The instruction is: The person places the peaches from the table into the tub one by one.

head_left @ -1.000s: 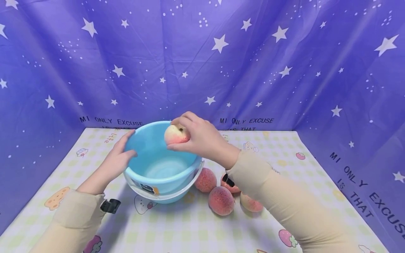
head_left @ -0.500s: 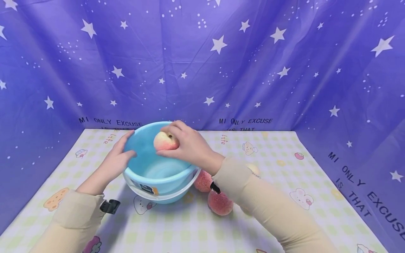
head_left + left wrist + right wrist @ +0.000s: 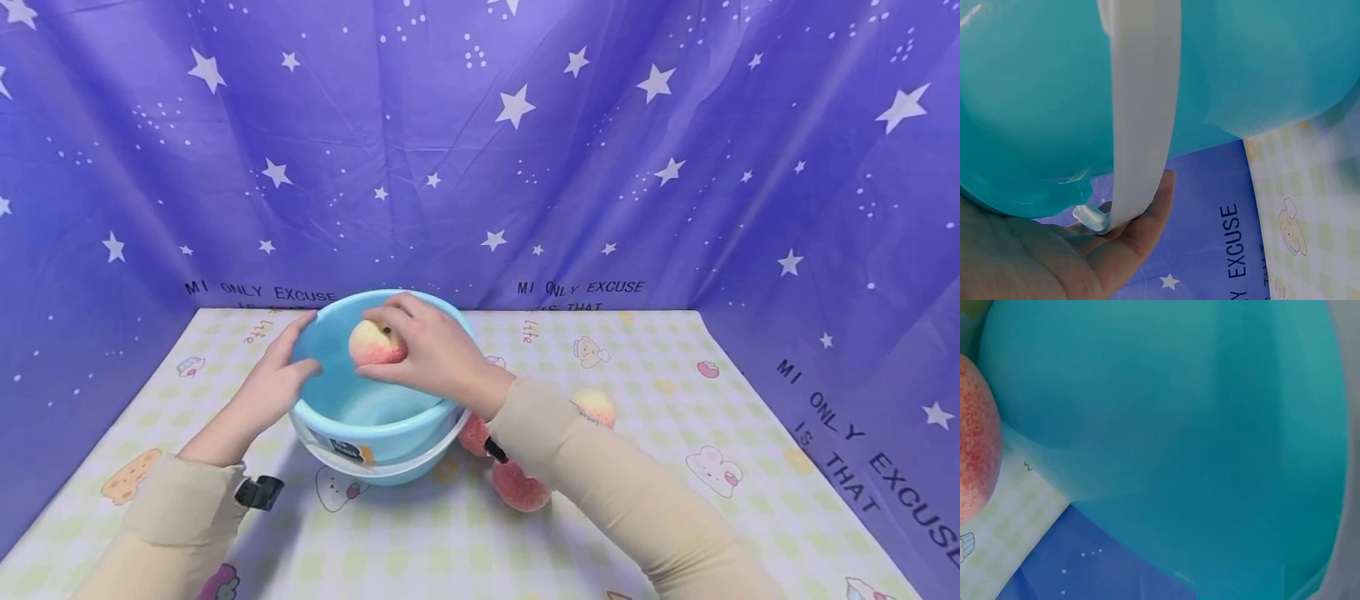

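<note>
A light blue bucket (image 3: 393, 435) with a white handle (image 3: 1144, 112) stands on the table, its mouth tipped toward me. My left hand (image 3: 272, 375) grips its left rim, thumb over the inside; in the left wrist view its fingers lie beside the handle's end. Over the bucket's mouth, my right hand (image 3: 442, 354) holds a pale yellow and pink peach (image 3: 375, 343) between thumb and fingers. The right wrist view has the bucket's outer wall (image 3: 1147, 425) filling most of it, and that hand is out of sight there.
Right of the bucket lie red peaches (image 3: 521, 485), partly under the right sleeve (image 3: 600, 467). A paler peach (image 3: 596, 407) sits beyond that forearm. A checked cloth (image 3: 360, 550) covers the table, and a purple star-printed curtain (image 3: 450, 125) rises behind and at both sides.
My right hand has carried the peach left and lower into the bucket's mouth. Its sleeve now hides a peach on the right and uncovers the paler one. My left hand stays at the rim.
</note>
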`<state>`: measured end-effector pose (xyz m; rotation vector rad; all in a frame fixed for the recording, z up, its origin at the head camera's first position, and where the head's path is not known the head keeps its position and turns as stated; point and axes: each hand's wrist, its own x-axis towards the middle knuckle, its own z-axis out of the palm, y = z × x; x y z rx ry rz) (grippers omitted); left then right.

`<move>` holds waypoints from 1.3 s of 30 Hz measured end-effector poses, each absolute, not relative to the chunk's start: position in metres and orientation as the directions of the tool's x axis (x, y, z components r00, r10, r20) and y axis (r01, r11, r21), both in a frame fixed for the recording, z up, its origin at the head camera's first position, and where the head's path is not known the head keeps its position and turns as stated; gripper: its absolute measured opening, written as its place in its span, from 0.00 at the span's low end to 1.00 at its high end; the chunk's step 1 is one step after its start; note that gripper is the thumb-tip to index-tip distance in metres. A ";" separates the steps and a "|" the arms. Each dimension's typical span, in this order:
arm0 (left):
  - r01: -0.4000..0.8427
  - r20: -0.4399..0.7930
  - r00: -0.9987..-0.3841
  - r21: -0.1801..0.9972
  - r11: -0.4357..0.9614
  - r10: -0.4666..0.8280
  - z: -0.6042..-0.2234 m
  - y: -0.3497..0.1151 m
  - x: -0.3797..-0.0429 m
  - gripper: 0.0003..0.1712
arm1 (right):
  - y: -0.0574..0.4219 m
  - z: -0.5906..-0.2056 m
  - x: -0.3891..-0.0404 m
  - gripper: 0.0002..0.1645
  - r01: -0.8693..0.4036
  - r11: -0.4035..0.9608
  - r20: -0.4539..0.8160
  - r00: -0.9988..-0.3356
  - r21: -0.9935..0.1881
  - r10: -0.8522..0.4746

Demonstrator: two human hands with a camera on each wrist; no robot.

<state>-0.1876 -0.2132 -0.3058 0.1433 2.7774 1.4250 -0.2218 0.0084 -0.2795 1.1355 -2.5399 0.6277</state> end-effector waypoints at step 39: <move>0.099 0.056 -0.994 0.826 0.554 0.093 -0.306 -0.213 -0.187 0.47 | 0.010 -0.267 -0.221 0.41 -0.686 0.700 0.213 -0.728 -0.198 -0.652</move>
